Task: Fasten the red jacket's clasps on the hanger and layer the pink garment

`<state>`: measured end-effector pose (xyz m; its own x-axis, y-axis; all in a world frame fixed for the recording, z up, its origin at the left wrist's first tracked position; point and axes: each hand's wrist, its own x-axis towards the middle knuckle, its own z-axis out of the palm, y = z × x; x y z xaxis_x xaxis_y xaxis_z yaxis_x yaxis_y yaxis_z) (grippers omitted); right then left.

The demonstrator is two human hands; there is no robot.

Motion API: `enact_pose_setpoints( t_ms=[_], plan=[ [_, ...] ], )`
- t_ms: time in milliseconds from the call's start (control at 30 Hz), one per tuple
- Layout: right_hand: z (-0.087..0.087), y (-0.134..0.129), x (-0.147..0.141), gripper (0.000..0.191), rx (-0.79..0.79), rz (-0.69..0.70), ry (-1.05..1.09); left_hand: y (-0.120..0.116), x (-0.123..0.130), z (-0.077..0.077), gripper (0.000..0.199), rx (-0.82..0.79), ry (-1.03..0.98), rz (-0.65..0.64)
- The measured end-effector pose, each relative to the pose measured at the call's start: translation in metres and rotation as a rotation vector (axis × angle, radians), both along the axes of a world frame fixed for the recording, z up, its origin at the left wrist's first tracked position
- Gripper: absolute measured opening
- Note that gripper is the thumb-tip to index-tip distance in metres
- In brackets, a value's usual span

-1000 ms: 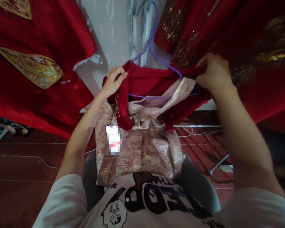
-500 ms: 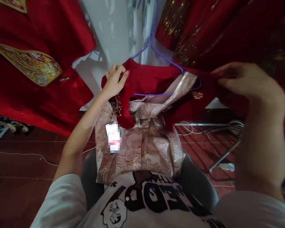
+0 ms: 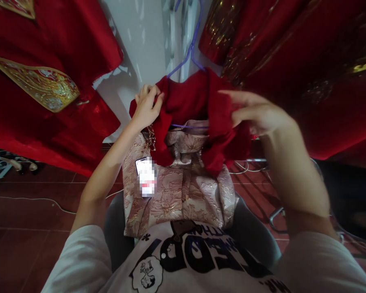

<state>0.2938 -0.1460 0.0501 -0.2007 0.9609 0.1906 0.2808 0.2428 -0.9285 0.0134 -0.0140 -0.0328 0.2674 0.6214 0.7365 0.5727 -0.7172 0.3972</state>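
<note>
A red garment [image 3: 189, 95] hangs over a purple hanger [image 3: 190, 51] in front of me. My left hand [image 3: 148, 103] grips its left shoulder with curled fingers. On the other side, my right hand [image 3: 256, 112] holds the red cloth between thumb and fingers, partly blurred. Beaded trim [image 3: 151, 138] dangles below my left hand. A pink brocade garment [image 3: 198, 191] lies across my lap under the red one. On its left part rests a phone [image 3: 146, 177] with its screen lit and partly pixelated.
Red garments with gold decoration hang at the left [image 3: 88, 81] and right [image 3: 280, 73]. White cables [image 3: 42, 198] run over the red tiled floor [image 3: 27, 215]. Metal legs [image 3: 276, 215] stand at the lower right, near a dark shape.
My right hand has moved left and inward with the red cloth, which now covers the hanger's right shoulder and the pale brocade collar. My left hand has barely moved.
</note>
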Motion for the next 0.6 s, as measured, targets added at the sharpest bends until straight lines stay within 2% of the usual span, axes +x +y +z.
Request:
enact_pose_setpoints(
  t_ms=[67, 100, 133, 200, 300, 367, 467, 533, 600],
  plan=[
    [-0.004, 0.0, -0.016, 0.028, -0.179, 0.327, 0.097, -0.001, -0.004, 0.003, 0.055, 0.007, -0.001, 0.003],
    [-0.007, 0.002, -0.02, 0.029, -0.236, 0.442, 0.112, -0.001, -0.005, 0.004, 0.056, 0.009, 0.003, 0.006],
    [-0.011, 0.005, -0.021, 0.03, -0.24, 0.5, 0.113, -0.002, -0.006, 0.005, 0.056, 0.012, 0.01, 0.009],
    [-0.022, 0.013, -0.017, 0.034, -0.177, 0.521, 0.078, -0.004, -0.006, 0.005, 0.055, 0.028, 0.021, 0.023],
    [-0.043, 0.027, -0.008, 0.035, 0.007, 0.386, -0.051, -0.015, -0.002, 0.002, 0.051, 0.083, 0.013, 0.076],
    [-0.058, 0.036, -0.006, 0.035, 0.172, 0.178, -0.163, -0.027, 0.003, 0.001, 0.049, 0.099, 0.013, 0.095],
    [-0.078, 0.048, -0.009, 0.033, 0.38, -0.131, -0.284, -0.043, 0.014, 0.004, 0.05, 0.032, 0.042, 0.027],
    [-0.086, 0.055, -0.015, 0.027, 0.429, -0.203, -0.298, -0.05, 0.025, 0.006, 0.049, -0.02, 0.052, -0.031],
    [-0.089, 0.06, -0.023, 0.022, 0.428, -0.18, -0.27, -0.054, 0.037, 0.008, 0.047, -0.046, 0.047, -0.067]
  ],
)
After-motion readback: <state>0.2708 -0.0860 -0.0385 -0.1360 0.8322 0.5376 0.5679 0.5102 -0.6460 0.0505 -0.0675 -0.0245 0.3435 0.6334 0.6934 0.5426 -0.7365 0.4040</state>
